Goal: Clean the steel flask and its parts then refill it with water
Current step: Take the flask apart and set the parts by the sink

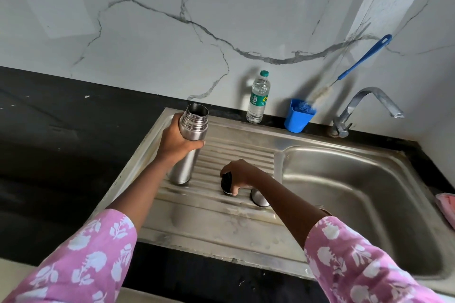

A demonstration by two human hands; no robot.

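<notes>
The open steel flask (190,145) stands upright on the ribbed drainboard (236,152) of the steel sink. My left hand (177,140) grips it around the upper body, just below the threaded neck. My right hand (242,174) holds the black stopper (227,183) against the drainboard, fingers curled over it. The steel cup lid (259,198) lies on its side just right of the stopper, partly hidden by my right wrist.
A sink basin (344,194) lies to the right, with a tap (364,108) behind it. At the back stand a plastic water bottle (258,98) and a blue cup (298,115) holding a bottle brush (354,66). A pink cloth (446,206) lies at the right edge. Black counter (61,145) extends left.
</notes>
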